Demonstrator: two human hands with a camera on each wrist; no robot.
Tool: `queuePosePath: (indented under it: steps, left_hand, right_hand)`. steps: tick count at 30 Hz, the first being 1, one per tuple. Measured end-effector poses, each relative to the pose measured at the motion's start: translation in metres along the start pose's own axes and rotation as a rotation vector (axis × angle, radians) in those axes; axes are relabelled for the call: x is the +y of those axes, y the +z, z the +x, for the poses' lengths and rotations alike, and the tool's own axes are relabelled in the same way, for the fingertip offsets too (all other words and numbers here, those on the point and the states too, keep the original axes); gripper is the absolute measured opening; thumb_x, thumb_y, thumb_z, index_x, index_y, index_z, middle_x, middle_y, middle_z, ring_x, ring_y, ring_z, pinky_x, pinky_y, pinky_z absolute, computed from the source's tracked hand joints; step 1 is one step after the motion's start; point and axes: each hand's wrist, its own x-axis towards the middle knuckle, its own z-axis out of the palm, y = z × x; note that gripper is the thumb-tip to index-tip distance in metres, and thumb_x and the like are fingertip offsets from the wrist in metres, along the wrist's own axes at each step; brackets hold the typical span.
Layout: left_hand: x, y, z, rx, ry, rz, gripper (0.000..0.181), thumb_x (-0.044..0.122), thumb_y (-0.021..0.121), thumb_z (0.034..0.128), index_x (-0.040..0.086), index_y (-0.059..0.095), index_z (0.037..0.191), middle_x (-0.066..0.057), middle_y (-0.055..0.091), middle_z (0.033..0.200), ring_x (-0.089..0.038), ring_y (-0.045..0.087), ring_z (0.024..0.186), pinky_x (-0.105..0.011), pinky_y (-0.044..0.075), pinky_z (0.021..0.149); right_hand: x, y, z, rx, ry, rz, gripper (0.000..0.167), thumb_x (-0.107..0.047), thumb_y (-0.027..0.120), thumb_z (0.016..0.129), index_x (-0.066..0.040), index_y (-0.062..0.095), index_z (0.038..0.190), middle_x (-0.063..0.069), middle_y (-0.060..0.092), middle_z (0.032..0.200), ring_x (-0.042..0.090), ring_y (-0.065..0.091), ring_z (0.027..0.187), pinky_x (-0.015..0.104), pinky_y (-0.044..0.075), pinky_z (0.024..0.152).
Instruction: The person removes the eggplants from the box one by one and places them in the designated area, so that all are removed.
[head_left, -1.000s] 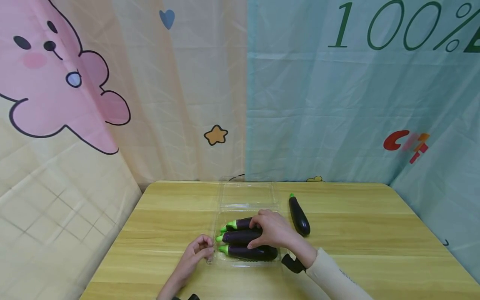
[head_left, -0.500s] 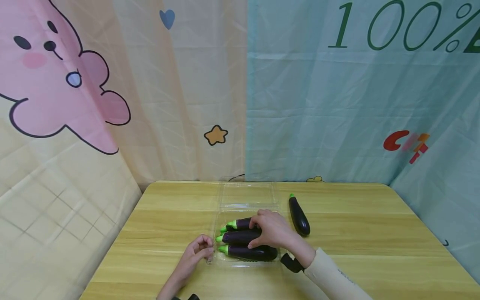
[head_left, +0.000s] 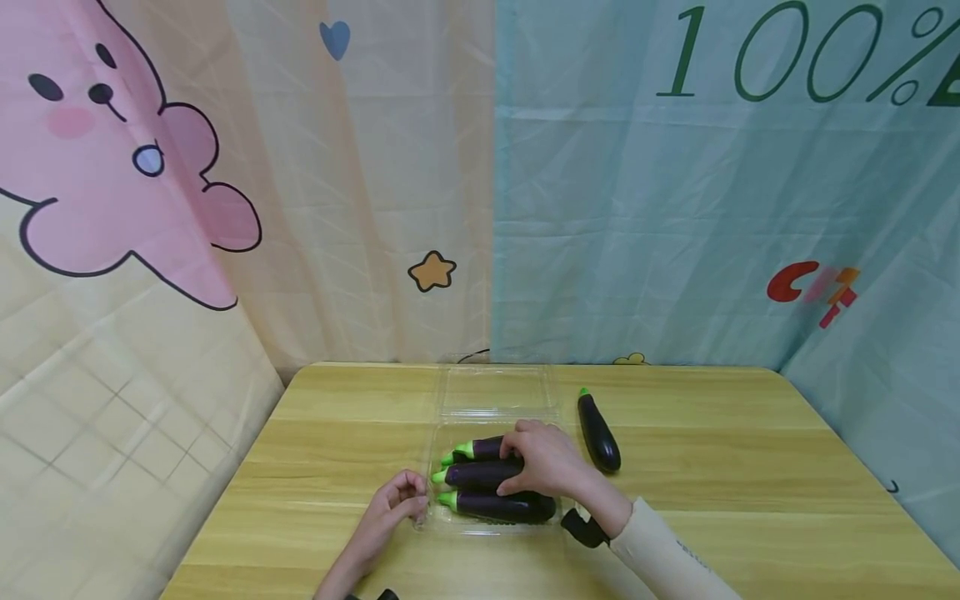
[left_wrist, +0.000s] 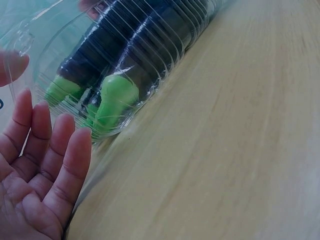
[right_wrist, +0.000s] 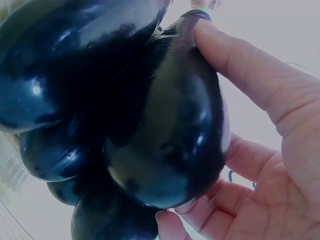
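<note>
A clear plastic clamshell container (head_left: 487, 531) lies with its lid folded back, holding several dark purple eggplants with green stems. My right hand (head_left: 551, 458) reaches over it and grips an upper eggplant (right_wrist: 175, 130), thumb on one side and fingers on the other. A front eggplant (head_left: 502, 506) lies below that one, stem to the left. At the container's left edge is my left hand (head_left: 393, 504). In the left wrist view, its thumb and index finger pinch the container's rim, while the other fingers (left_wrist: 67, 175) extend beside the ribbed wall. Lower eggplants are partly hidden.
One more eggplant (head_left: 598, 432) lies on the wooden table (head_left: 720, 500), right of the container, stem pointing away. The clear lid (head_left: 495, 390) stretches toward the table's back edge. Printed curtains (head_left: 637, 208) hang behind and at both sides.
</note>
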Motion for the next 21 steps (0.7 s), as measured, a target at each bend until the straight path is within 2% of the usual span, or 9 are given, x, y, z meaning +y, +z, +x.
queuePosePath:
  steps: [7, 21]
  left_hand:
    - [-0.0003, 0.0001, 0.0002, 0.004, 0.003, 0.004, 0.026, 0.001, 0.054, 0.0905, -0.018, 0.041, 0.102, -0.004, 0.051, 0.087, -0.010, 0.052, 0.073, -0.023, 0.047, 0.068]
    - [0.0009, 0.0008, 0.0003, 0.013, 0.005, 0.002, 0.024, 0.001, 0.054, 0.0902, -0.018, 0.041, 0.101, -0.006, 0.051, 0.089, -0.010, 0.052, 0.073, -0.023, 0.047, 0.067]
  right_hand:
    - [0.0010, 0.0004, -0.0004, 0.017, -0.018, 0.019, 0.037, -0.042, 0.085, 0.065, -0.017, 0.065, 0.085, -0.007, 0.046, 0.077, 0.012, 0.043, 0.067, 0.029, 0.036, 0.058]
    - [0.0058, -0.0007, -0.0004, 0.007, -0.001, 0.101, 0.036, -0.043, 0.082, 0.069, -0.018, 0.065, 0.090, -0.010, 0.052, 0.081, 0.010, 0.049, 0.072, 0.030, 0.040, 0.062]
